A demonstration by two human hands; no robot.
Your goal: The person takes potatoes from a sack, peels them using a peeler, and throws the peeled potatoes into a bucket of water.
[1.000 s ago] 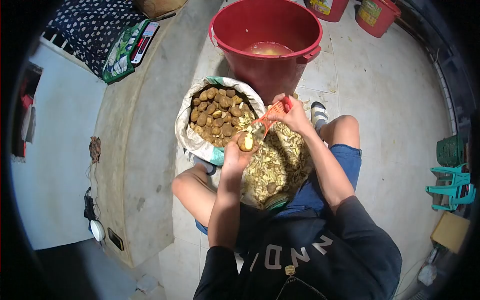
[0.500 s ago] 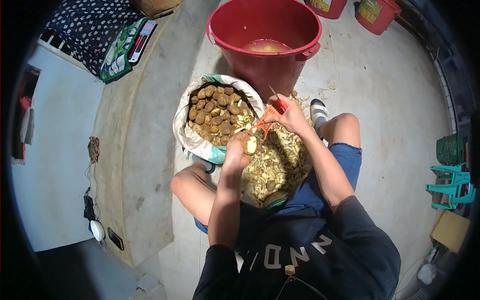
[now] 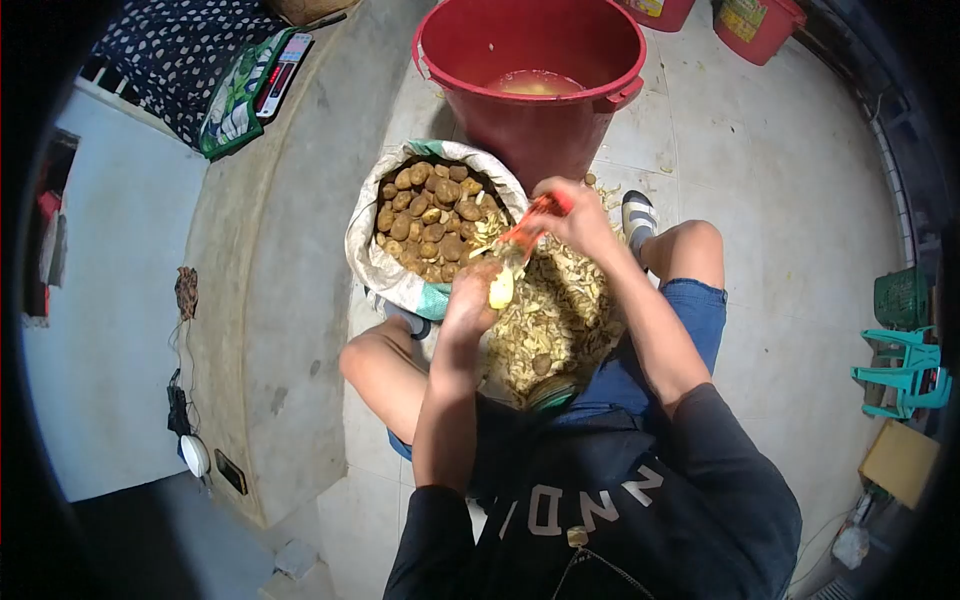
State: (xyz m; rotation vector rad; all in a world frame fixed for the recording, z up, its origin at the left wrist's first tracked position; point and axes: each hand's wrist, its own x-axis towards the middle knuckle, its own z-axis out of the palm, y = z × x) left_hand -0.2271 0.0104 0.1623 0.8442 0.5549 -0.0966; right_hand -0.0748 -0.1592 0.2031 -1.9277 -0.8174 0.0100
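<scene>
My left hand [image 3: 474, 297] is closed around a partly peeled potato [image 3: 501, 288], its pale yellow flesh facing up. In my right hand [image 3: 578, 222] is a red-orange peeler [image 3: 522, 234], blurred by motion, with its head close to the potato. Just left of my hands stands a white sack [image 3: 372, 258] with a rolled rim, holding many unpeeled brown potatoes [image 3: 432, 215] and some peelings. Below my hands a large heap of potato peelings [image 3: 560, 320] lies between my legs, with a brown potato [image 3: 542, 364] on it.
A big red tub [image 3: 535, 130] with some liquid and pale pieces at its bottom stands beyond the sack. Smaller red buckets [image 3: 758, 30] are at the far right. A concrete ledge [image 3: 300, 300] runs along the left, bearing a phone [image 3: 231, 475]. Teal stools [image 3: 902, 370] stand at the right.
The peeler and my right hand have shifted slightly, the peeler now tilted differently and blurred. My left hand still grips the potato in nearly the same spot.
</scene>
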